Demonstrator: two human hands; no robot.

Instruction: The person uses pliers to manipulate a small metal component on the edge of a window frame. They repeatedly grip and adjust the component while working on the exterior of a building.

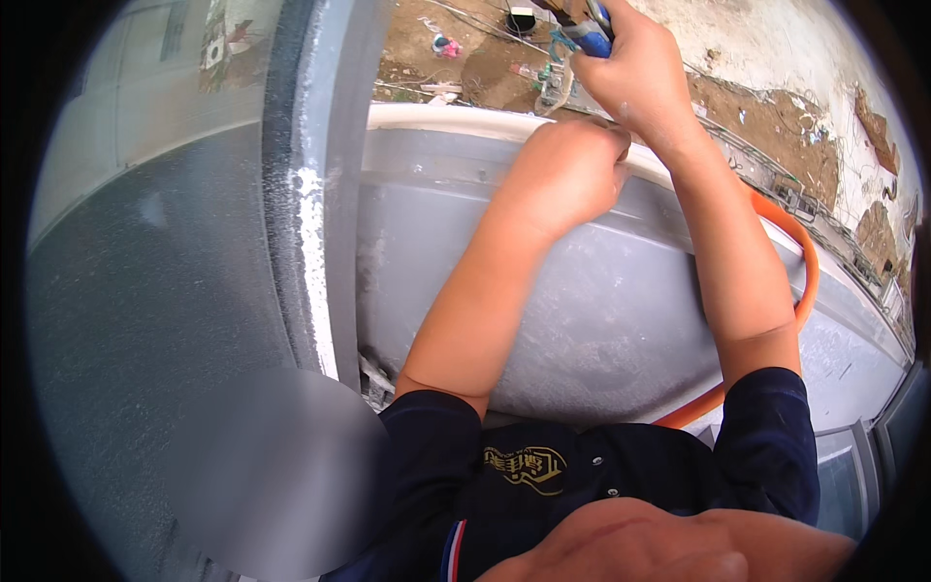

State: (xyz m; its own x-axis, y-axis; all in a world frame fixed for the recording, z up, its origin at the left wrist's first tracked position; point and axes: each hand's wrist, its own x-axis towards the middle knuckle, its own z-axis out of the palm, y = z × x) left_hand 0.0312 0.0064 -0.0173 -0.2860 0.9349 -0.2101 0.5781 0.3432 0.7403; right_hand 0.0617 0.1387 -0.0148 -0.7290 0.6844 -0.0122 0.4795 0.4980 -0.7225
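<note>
Head view shows a large, dusty glass pane [155, 291] filling the left side, with bare brown soil [485, 73] and scattered debris beyond and below the opening. Next in size comes a smooth grey panel [601, 310], curving across the middle in front of the person's navy shirt [553, 466]. An upright grey frame post [339, 184], streaked with white along one edge, divides glass from panel. Along the panel's far side runs a cream rim [451, 118], and on the right an orange band [810, 257] loops behind the right forearm.

Smaller still are the hands. The left hand [567, 175] is bent over at the rim, back upward; its fingertips are hidden, so whether that grip has hold of anything cannot be told. The right hand [635, 73] reaches past it, its grip wrapped around a blue tool [593, 34] out over the ground, at the upper edge. The tool's working end is cut off, so its kind is unclear.

The step in hand looks like tool work just outside the rim; the next move probably calls for a steady left hand and a secure hold on the tool above the drop.
</note>
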